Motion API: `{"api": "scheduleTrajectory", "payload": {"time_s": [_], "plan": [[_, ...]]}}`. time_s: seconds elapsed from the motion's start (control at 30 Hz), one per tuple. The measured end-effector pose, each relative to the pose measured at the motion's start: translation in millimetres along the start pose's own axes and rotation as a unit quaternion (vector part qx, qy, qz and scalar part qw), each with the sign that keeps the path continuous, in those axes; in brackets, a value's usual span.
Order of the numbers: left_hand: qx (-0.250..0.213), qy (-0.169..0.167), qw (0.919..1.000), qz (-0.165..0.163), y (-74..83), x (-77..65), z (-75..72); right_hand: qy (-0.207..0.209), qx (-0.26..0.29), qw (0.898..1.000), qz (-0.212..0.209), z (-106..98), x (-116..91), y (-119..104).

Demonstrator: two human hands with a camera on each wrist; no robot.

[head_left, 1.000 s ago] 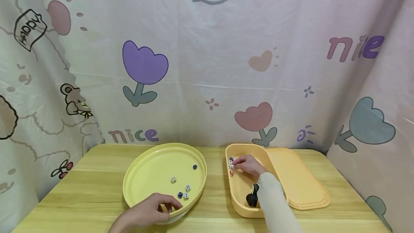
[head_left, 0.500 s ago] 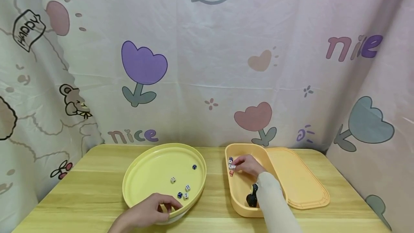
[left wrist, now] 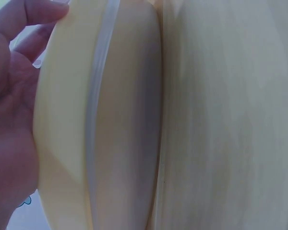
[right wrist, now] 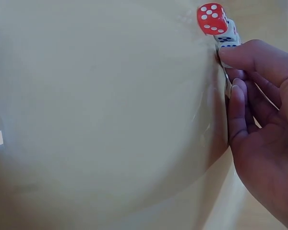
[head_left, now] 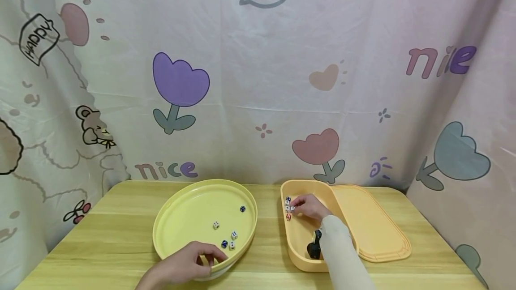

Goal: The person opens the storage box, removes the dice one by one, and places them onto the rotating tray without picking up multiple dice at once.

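Observation:
My left hand [head_left: 193, 261] grips the near rim of a round yellow tray [head_left: 181, 214], fingers bent over its edge. In the left wrist view that hand [left wrist: 14, 110] lies against the tray's side wall [left wrist: 62, 120]. My right hand [head_left: 310, 206] reaches into an orange box [head_left: 300, 263] and pinches a white die [head_left: 292, 209]. Beside it, a row along the box's left wall has a blue die [head_left: 288, 199], white dice [head_left: 287, 208] and a red die [head_left: 288, 217]. The right wrist view shows the thumb on a white die [right wrist: 228, 48], near the red die [right wrist: 212, 19].
Inside the tray lie white dice [head_left: 216, 225] and blue dice [head_left: 224, 244]. A black object [head_left: 314, 249] sits in the near part of the box, partly behind the sleeve [head_left: 342, 245]. The orange lid [head_left: 379, 223] lies right of the box on the wooden table [head_left: 101, 236].
The white die at my right fingertips has shifted slightly right and now shows more plainly beside the row. My left hand stays on the tray rim.

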State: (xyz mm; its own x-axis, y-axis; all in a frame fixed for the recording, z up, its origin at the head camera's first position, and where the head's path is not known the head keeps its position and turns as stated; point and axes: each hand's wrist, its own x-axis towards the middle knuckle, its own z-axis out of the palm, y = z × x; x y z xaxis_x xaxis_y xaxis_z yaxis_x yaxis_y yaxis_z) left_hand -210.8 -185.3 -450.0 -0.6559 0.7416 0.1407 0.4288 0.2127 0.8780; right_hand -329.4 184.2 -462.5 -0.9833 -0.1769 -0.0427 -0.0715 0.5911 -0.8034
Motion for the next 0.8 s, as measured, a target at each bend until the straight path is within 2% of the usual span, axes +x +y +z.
{"api": "scheduleTrajectory", "payload": {"time_s": [0.17, 0.47, 0.8], "plan": [[0.000, 0.002, 1.0000, 0.001, 0.3, -1.6, -0.5, -0.005, 0.010, 1.000, 0.000, -1, 1, -2], [-0.018, -0.003, 0.9998, -0.012, 1.7, -1.7, 0.6, -0.009, 0.082, 0.997, 0.010, -2, 2, 0], [-0.016, -0.002, 0.9999, -0.004, 3.9, -0.9, 1.5, -0.009, 0.067, 0.997, -0.030, -11, 0, -11]]}}
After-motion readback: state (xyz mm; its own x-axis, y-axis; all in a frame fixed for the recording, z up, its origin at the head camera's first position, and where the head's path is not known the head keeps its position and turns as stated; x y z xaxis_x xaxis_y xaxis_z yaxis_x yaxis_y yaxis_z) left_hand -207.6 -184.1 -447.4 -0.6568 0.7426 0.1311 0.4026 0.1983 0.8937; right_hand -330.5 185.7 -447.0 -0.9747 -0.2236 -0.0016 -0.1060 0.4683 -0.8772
